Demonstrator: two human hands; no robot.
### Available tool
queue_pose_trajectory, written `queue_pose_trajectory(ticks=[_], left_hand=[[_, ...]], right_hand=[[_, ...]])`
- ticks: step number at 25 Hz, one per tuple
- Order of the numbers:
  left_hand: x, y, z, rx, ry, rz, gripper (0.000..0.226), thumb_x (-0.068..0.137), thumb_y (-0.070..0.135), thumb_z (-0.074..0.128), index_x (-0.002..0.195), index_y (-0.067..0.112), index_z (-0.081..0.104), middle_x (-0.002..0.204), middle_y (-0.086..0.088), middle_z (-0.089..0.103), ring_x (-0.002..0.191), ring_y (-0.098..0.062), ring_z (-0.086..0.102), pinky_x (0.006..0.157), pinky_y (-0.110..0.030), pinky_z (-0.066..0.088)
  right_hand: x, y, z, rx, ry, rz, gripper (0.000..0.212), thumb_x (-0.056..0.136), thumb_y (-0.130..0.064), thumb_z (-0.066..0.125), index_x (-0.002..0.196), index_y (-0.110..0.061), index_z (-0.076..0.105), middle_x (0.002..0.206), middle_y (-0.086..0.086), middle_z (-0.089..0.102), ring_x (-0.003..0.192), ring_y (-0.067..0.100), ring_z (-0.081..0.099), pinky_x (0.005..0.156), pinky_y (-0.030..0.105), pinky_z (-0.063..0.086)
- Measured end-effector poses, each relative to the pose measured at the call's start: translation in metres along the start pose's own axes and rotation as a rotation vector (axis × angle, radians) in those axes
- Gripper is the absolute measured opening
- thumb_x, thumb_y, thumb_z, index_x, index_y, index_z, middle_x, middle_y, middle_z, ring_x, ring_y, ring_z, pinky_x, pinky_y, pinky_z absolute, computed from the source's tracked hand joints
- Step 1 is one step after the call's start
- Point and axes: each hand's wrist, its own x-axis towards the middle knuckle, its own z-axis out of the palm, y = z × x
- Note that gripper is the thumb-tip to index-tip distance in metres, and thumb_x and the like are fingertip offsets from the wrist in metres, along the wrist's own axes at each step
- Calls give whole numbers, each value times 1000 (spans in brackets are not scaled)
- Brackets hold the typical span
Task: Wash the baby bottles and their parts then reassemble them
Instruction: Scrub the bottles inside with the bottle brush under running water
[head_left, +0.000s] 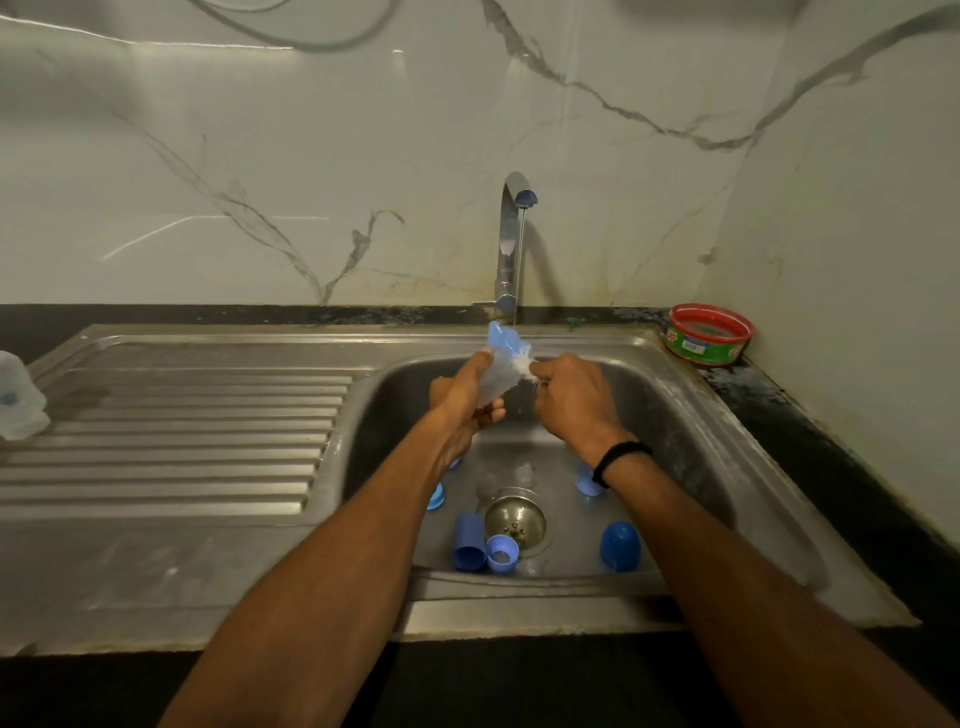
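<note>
My left hand (465, 397) grips a clear baby bottle (500, 364) with a blue end, held tilted over the steel sink (691, 415) under a thin stream from the tap (511, 244). My right hand (571, 397) pinches a white bristle brush (524, 366) whose head touches the bottle's side. On the sink floor around the drain (515, 519) lie several blue parts: a cylindrical piece (467, 543), a ring cap (502, 553), a dome cap (620, 545), and another piece (587, 480) partly hidden by my right wrist.
A ribbed steel drainboard (171, 431) lies to the left, with a clear bottle (18, 397) at its far left edge. A red round tub of dish soap (709, 335) sits on the dark counter at the back right corner. Marble wall tiles stand behind.
</note>
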Motion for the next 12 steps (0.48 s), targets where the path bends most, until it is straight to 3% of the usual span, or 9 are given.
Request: queue_pose_trajectory(ticks=[4,7,10,12], left_hand=[[9,4,-1,-111,-89,-65,54,93,45,67,126,4,56,112,-20,68,98,-32,72,84,-42,62],[13,12,-1,-142,-49,-52,73,91,67,53,124,3,63,109,-19,73,95,-32,74,90,-46,60],[13,12,4,-142,-104,-43,88,80,77,51,122,2,64,109,-20,74,88,-27,74,79,-38,60],[12,14,3,-139,-115,-37,96,67,79,53,123,1,63,109,-22,73,95,-31,72,82,-39,59]], right_hand=[[-4,-4,0,-1,-12,-27,37,94,-6,55,129,-15,65,115,9,68,104,26,62,83,25,45],[-8,-15,6,32,-28,-98,35,93,-7,55,125,-14,67,114,9,68,107,27,61,81,21,41],[-5,-14,9,39,14,-67,29,97,-14,52,121,-13,66,103,4,65,104,24,61,72,16,35],[-4,-13,10,9,21,-52,31,97,-15,54,126,-14,64,113,6,66,107,24,61,80,21,41]])
